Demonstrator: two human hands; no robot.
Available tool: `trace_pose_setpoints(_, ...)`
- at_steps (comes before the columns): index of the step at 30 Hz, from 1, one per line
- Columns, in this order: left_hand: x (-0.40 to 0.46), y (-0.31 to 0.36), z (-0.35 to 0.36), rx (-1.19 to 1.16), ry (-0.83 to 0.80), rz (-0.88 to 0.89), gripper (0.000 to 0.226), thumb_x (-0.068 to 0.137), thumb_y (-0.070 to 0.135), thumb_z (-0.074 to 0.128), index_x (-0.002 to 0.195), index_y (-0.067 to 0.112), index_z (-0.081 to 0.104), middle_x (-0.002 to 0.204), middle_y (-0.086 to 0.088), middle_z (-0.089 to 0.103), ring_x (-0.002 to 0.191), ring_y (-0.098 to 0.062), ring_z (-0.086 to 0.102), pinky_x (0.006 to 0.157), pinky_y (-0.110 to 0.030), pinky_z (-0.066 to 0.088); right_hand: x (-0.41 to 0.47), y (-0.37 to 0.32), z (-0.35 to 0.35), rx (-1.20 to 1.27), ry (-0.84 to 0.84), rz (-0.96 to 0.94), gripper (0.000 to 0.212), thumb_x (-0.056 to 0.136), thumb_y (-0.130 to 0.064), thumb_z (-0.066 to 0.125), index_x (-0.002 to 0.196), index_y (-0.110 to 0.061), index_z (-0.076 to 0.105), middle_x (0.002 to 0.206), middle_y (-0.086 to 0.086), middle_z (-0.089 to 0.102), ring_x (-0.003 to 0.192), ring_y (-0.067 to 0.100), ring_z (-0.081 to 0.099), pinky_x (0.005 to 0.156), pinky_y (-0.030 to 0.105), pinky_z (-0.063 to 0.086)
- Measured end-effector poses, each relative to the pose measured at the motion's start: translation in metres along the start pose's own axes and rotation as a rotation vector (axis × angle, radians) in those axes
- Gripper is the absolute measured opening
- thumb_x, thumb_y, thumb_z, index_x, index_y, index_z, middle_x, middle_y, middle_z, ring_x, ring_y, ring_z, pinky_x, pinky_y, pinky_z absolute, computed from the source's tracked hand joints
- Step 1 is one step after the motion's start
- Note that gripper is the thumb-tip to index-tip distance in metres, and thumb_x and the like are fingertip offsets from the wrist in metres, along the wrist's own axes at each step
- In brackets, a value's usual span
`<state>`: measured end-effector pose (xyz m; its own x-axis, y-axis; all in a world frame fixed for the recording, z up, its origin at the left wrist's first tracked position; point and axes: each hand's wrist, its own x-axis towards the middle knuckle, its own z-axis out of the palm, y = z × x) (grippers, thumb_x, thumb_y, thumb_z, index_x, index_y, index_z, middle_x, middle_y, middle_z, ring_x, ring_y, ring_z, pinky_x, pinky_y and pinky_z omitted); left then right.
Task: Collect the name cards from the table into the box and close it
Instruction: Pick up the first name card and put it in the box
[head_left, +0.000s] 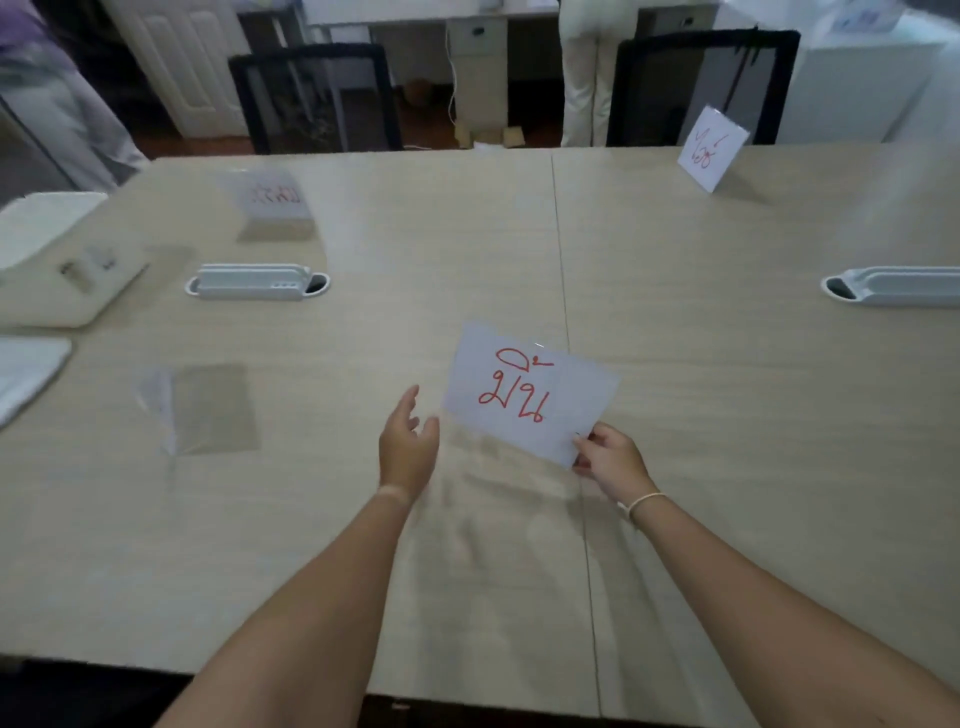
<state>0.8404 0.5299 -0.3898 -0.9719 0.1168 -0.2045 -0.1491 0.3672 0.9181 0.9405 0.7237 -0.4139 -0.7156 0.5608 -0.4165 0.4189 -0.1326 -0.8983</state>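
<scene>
White rectangular name card (530, 395), right hand (610, 460) pinching corner

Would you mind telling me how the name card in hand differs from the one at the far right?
The held name card is pinched by the right hand above the table; the far-right name card stands untouched. The held one appears larger. Both are white with red handwriting.
</scene>
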Motion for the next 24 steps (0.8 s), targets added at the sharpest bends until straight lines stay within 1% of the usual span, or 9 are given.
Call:
trace_pose_setpoints(2,-0.003,0.004,-0.024,-0.045,-0.01,-0.021,0.051,0.09,0.011,0.052,0.14,0.013,0.044,0.136,-0.008,0.051,0.122,-0.026,0.053,0.104,-0.035,0.04,-0.007,-0.01,0.021,0.0,-0.097,-0.008,0.017,0.093,0.002,0.048,0.104,-0.005,0.059,0.079,0.009,0.058,0.06,0.015,0.051,0.05,0.016,0.047)
trace_pose_setpoints(4,-0.006,0.007,-0.046,-0.078,0.001,-0.013,0.047,0.087,0.01,0.053,0.134,0.012,0.051,0.127,-0.008,0.059,0.117,-0.023,0.056,0.103,-0.035,0.043,-0.015,-0.021,0.041,-0.031,-0.19,-0.022,0.017,0.093,0.002,0.046,0.104,-0.005,0.057,0.076,0.007,0.056,0.059,0.016,0.049,0.054,0.02,0.047)
trace_pose_setpoints(6,-0.013,0.008,-0.074,-0.11,0.039,0.018,0.036,0.081,0.005,0.049,0.113,0.013,0.062,0.111,-0.008,0.066,0.102,-0.021,0.059,0.091,-0.032,0.046,-0.025,-0.031,0.065,-0.069,-0.275,-0.042,0.015,0.094,0.002,0.046,0.101,-0.007,0.056,0.078,0.008,0.056,0.061,0.017,0.049,0.059,0.025,0.046)
trace_pose_setpoints(9,-0.02,0.003,-0.117,-0.12,0.141,0.029,0.029,0.068,0.013,0.047,0.092,0.012,0.064,0.091,-0.008,0.064,0.085,-0.02,0.055,0.077,-0.031,0.044,-0.041,-0.043,0.1,-0.062,-0.36,-0.06,0.015,0.094,0.003,0.044,0.099,-0.007,0.055,0.073,0.004,0.055,0.06,0.018,0.048,0.061,0.027,0.046)
trace_pose_setpoints(14,-0.023,-0.012,-0.183,-0.081,0.203,0.026,0.021,0.082,0.002,0.047,0.091,0.01,0.065,0.081,-0.003,0.062,0.073,-0.014,0.052,0.063,-0.021,0.043,-0.07,-0.049,0.153,-0.12,-0.445,-0.059,0.026,0.094,0.005,0.042,0.078,-0.012,0.055,0.068,0.004,0.052,0.047,0.01,0.054,0.049,0.019,0.048)
trace_pose_setpoints(16,-0.022,-0.015,-0.205,-0.09,0.218,0.026,0.024,0.084,-0.001,0.045,0.092,0.011,0.063,0.075,0.0,0.06,0.07,-0.013,0.052,0.059,-0.018,0.043,-0.079,-0.05,0.176,-0.163,-0.465,-0.056,0.019,0.094,0.004,0.043,0.088,-0.008,0.055,0.067,0.003,0.052,0.033,-0.001,0.053,0.044,0.015,0.049)
trace_pose_setpoints(18,-0.017,-0.021,-0.235,-0.092,0.224,0.021,0.024,0.083,-0.003,0.042,0.087,0.012,0.061,0.073,0.0,0.058,0.069,-0.015,0.05,0.059,-0.022,0.041,-0.089,-0.053,0.204,-0.183,-0.48,-0.066,0.015,0.094,0.003,0.044,0.099,-0.008,0.054,0.069,0.002,0.053,0.029,-0.005,0.051,0.044,0.014,0.05)
trace_pose_setpoints(21,-0.011,-0.028,-0.281,-0.093,0.227,0.032,0.026,0.082,-0.004,0.041,0.075,0.015,0.057,0.073,-0.002,0.056,0.071,-0.018,0.048,0.059,-0.025,0.038,-0.108,-0.057,0.247,-0.184,-0.474,-0.082,0.017,0.094,0.002,0.044,0.101,-0.01,0.055,0.068,0.0,0.054,0.028,-0.005,0.051,0.051,0.019,0.051)
trace_pose_setpoints(24,-0.002,-0.032,-0.318,-0.098,0.222,0.033,0.023,0.082,-0.005,0.04,0.083,0.009,0.059,0.08,-0.006,0.057,0.073,-0.019,0.048,0.058,-0.025,0.037,-0.126,-0.062,0.283,-0.183,-0.472,-0.09,0.018,0.092,0.003,0.044,0.097,-0.01,0.056,0.068,0.002,0.054,0.029,-0.002,0.049,0.056,0.024,0.049)
